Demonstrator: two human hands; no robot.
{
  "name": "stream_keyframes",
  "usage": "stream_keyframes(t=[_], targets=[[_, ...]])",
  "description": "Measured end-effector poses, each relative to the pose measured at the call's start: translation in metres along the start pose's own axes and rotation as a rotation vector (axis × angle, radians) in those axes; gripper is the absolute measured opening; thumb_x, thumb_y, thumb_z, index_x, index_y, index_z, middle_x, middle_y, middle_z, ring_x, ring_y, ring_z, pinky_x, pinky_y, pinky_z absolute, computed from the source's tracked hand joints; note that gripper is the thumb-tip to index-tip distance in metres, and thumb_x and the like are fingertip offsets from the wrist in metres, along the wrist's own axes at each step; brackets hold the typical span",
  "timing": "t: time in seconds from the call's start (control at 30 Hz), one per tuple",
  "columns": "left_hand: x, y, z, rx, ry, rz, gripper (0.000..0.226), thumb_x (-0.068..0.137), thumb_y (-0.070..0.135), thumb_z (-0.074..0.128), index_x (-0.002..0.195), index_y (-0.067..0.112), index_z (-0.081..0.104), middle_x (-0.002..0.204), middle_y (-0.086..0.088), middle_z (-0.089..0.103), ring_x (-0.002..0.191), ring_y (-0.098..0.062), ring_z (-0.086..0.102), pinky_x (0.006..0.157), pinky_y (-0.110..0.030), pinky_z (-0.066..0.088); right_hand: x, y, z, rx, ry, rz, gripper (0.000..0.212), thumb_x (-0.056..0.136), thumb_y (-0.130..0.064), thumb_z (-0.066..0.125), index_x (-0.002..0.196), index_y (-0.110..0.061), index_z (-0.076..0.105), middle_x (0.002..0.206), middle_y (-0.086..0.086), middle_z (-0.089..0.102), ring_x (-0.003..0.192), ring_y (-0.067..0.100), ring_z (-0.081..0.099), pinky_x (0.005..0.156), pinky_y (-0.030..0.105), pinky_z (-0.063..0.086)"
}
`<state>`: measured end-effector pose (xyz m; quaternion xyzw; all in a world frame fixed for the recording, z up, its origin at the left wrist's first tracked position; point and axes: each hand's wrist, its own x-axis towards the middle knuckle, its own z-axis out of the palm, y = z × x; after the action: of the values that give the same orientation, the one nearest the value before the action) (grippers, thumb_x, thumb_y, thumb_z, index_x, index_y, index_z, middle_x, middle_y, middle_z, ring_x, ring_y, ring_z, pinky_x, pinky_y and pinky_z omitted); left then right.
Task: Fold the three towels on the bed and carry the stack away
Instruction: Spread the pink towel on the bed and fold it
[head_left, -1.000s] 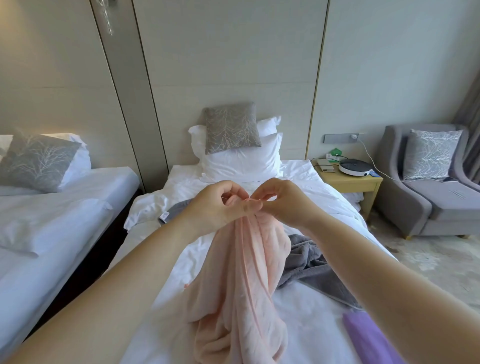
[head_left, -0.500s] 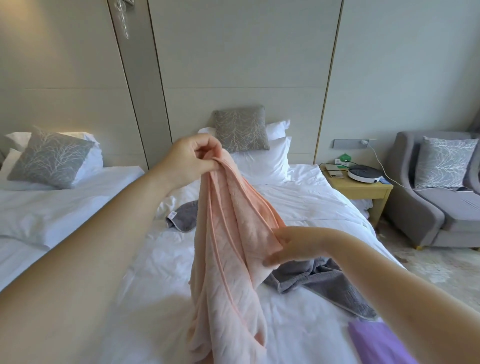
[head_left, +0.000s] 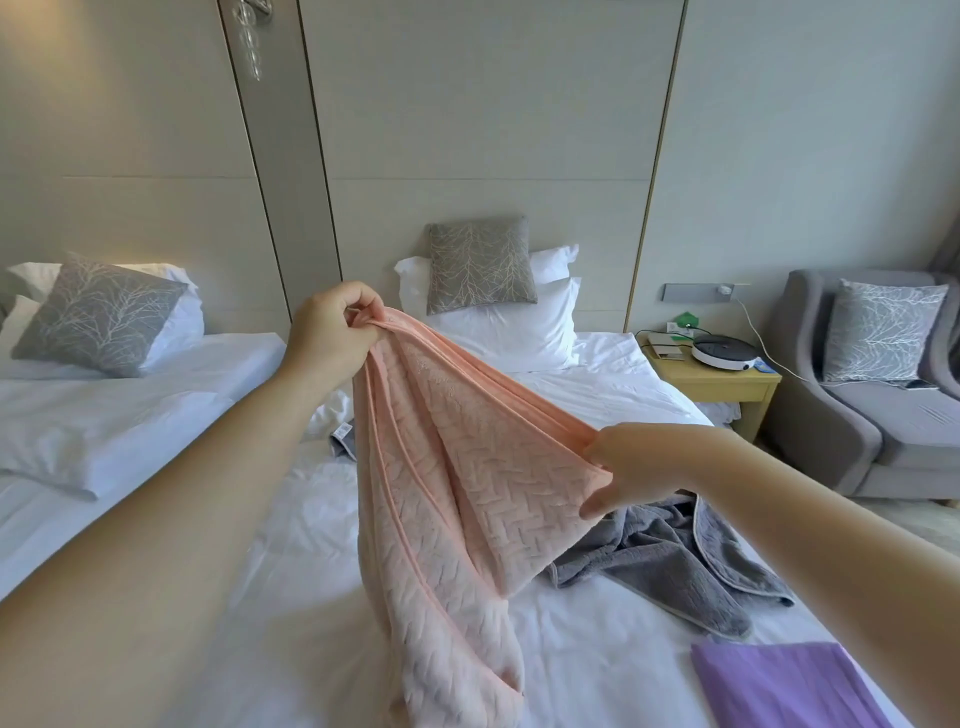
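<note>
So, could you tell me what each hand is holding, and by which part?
Both hold the pink towel by its top hem: the left hand grips a bunched end, the right hand pinches it farther along, lower down.

Soft daylight from the right, a warm glow upper left, mild wide-angle bending at the edges.

The held towel (head_left: 467, 467) hangs over the middle of the bed (head_left: 311, 623), strung between the left hand (head_left: 332, 332), up and back, and the right hand (head_left: 639, 467), lower right. A second towel (head_left: 675, 566) lies on the bed right of it, a third towel (head_left: 789, 686) at the near right. Pillows (head_left: 509, 327) sit at the head; a nightstand (head_left: 711, 384) stands right, an armchair (head_left: 857, 431) beyond, another bed (head_left: 130, 405) left.
</note>
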<state>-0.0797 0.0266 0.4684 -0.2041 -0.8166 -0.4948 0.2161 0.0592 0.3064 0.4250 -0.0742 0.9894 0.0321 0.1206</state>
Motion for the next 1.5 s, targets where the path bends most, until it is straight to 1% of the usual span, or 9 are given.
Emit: stream_keyframes(t=[0.1, 0.3, 0.47, 0.6, 0.7, 0.83, 1.17, 1.37, 1.5], targets=[[-0.002, 0.0, 0.004, 0.016, 0.021, -0.002, 0.025, 0.077, -0.005, 0.058, 0.073, 0.02, 0.061, 0.07, 0.0, 0.058, 0.068, -0.016, 0.052, 0.062, -0.025, 0.038, -0.003, 0.004, 0.007, 0.094, -0.01, -0.048, 0.041, 0.078, -0.046, 0.071, 0.112, -0.025, 0.066, 0.086, -0.022, 0.054, 0.081, 0.002, 0.052, 0.07, 0.016, 0.037], [-0.006, -0.001, -0.006, -0.012, -0.032, -0.003, 0.034, 0.079, -0.005, 0.06, 0.071, 0.027, 0.066, 0.081, -0.002, 0.067, 0.078, -0.018, 0.058, 0.071, -0.028, 0.044, -0.008, 0.022, 0.022, 0.558, 0.252, 0.044, 0.011, 0.076, -0.028, 0.076, 0.086, -0.032, 0.077, 0.089, -0.02, 0.071, 0.082, -0.003, 0.064, 0.078, 0.011, 0.045], [-0.002, -0.002, -0.012, 0.073, 0.039, -0.038, 0.033, 0.08, -0.004, 0.055, 0.078, 0.025, 0.07, 0.093, -0.01, 0.07, 0.083, -0.024, 0.062, 0.071, -0.026, 0.045, -0.009, 0.023, 0.036, 0.279, 0.38, 0.037, 0.018, 0.083, -0.007, 0.064, 0.098, -0.017, 0.068, 0.1, -0.009, 0.063, 0.091, 0.008, 0.058, 0.085, 0.019, 0.046], [-0.001, -0.002, -0.02, 0.046, 0.06, -0.072, 0.037, 0.08, -0.004, 0.056, 0.072, 0.03, 0.067, 0.092, -0.01, 0.069, 0.077, -0.02, 0.058, 0.07, -0.028, 0.045, -0.013, 0.023, 0.023, 0.487, 0.456, 0.084, 0.007, 0.078, -0.031, 0.075, 0.079, -0.027, 0.07, 0.076, -0.019, 0.064, 0.069, -0.005, 0.058, 0.06, 0.005, 0.041], [-0.006, 0.003, -0.019, 0.012, 0.036, -0.058, 0.038, 0.079, -0.004, 0.056, 0.07, 0.031, 0.068, 0.09, -0.009, 0.07, 0.076, -0.019, 0.059, 0.071, -0.029, 0.047, -0.008, 0.024, 0.018, 0.649, 0.434, 0.255, 0.052, 0.078, -0.048, 0.071, 0.049, -0.01, 0.051, 0.042, -0.011, 0.04, 0.033, 0.004, 0.031, 0.038, 0.013, 0.022], [-0.013, 0.01, -0.009, 0.007, 0.029, -0.024, 0.037, 0.079, -0.002, 0.057, 0.07, 0.032, 0.069, 0.091, -0.008, 0.07, 0.08, -0.022, 0.061, 0.072, -0.03, 0.049, 0.004, 0.007, 0.03, 0.621, 0.514, 0.411, 0.046, 0.072, -0.046, 0.076, 0.055, -0.011, 0.05, 0.055, 0.0, 0.049, 0.049, 0.011, 0.041, 0.046, 0.02, 0.031], [-0.036, -0.018, -0.011, 0.096, -0.028, -0.049, 0.03, 0.08, -0.003, 0.059, 0.077, 0.025, 0.069, 0.092, -0.012, 0.067, 0.076, -0.019, 0.055, 0.067, -0.023, 0.04, -0.003, 0.012, 0.051, 0.599, 0.563, 0.305, 0.014, 0.084, -0.03, 0.07, 0.078, -0.029, 0.057, 0.068, -0.009, 0.059, 0.064, 0.013, 0.054, 0.051, 0.022, 0.038], [-0.045, -0.029, -0.016, 0.148, -0.079, -0.032, 0.025, 0.079, -0.006, 0.06, 0.078, 0.018, 0.068, 0.1, -0.011, 0.065, 0.088, -0.028, 0.063, 0.072, -0.019, 0.042, -0.01, 0.033, 0.045, 0.584, 0.558, 0.302, 0.01, 0.09, -0.016, 0.058, 0.088, -0.025, 0.054, 0.099, -0.002, 0.057, 0.08, 0.014, 0.052, 0.059, 0.02, 0.035], [-0.042, -0.03, -0.021, 0.174, -0.117, -0.005, 0.029, 0.078, -0.007, 0.061, 0.075, 0.021, 0.066, 0.092, -0.006, 0.067, 0.084, -0.024, 0.065, 0.071, -0.012, 0.042, -0.015, 0.045, 0.028, 0.58, 0.558, 0.342, 0.024, 0.088, -0.004, 0.053, 0.082, -0.027, 0.053, 0.097, 0.0, 0.066, 0.075, 0.019, 0.06, 0.063, 0.033, 0.05]])
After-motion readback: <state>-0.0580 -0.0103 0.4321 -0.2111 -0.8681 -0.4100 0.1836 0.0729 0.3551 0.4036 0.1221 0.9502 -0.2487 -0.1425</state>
